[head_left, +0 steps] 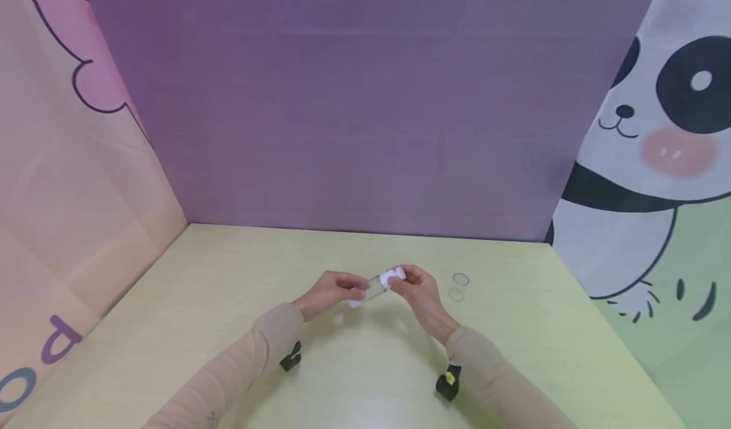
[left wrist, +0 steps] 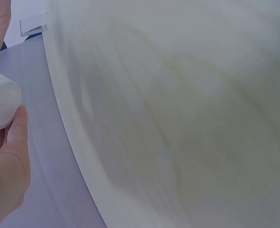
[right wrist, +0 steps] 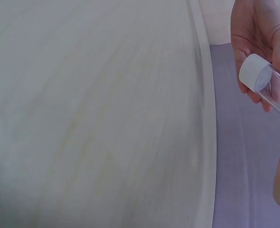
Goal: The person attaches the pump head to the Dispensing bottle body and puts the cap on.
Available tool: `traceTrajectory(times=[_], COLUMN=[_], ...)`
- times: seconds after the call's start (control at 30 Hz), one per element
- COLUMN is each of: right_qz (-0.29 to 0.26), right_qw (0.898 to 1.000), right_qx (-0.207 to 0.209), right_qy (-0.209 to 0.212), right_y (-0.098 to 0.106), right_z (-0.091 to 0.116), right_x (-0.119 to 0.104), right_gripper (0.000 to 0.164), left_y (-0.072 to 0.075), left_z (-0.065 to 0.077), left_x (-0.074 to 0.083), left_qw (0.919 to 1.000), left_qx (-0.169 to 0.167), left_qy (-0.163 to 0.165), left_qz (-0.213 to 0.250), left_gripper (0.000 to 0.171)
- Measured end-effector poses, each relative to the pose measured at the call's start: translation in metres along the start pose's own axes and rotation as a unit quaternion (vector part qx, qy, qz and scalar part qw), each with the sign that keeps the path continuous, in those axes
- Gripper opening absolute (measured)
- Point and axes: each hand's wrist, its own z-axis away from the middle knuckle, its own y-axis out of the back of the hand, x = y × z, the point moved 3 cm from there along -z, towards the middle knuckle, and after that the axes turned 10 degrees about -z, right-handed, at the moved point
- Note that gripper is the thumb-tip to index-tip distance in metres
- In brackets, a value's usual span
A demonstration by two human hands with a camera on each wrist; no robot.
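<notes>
Between both hands, above the table, is a clear cylindrical bottle (head_left: 374,287) with white ends, tilted so its right end is higher. My left hand (head_left: 330,294) holds the lower end, thumb and fingers around it. In the right wrist view the white cap (right wrist: 253,72) on that end lies against the left hand's fingers (right wrist: 254,31). My right hand (head_left: 422,297) pinches the white upper part (head_left: 391,277) between thumb and fingers. The left wrist view shows a round white end (left wrist: 5,104) close up, with a thumb at its edge.
A clear, short cylinder-like piece (head_left: 460,274) with a thin dark rim stands on the pale table (head_left: 257,251), right of the hands. A purple backdrop (head_left: 365,131) rises behind the table. Printed side panels, one with a panda (head_left: 622,232), flank it.
</notes>
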Motion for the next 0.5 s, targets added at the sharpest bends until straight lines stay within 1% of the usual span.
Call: traceTrajectory(times=[0.5], right_qz=[0.003], right_qw=[1.000], right_qx=[0.007], right_qy=[0.003], right_y=[0.0015], right_z=[-0.0016], right_x=[0.0022], right_gripper=[0.036], left_y=[-0.0003], left_z=[-0.0023], left_x=[-0.0009], left_qw=[1.0000], left_qx=[0.001], left_qy=[0.002], left_qz=[-0.006], left_gripper=[0.032])
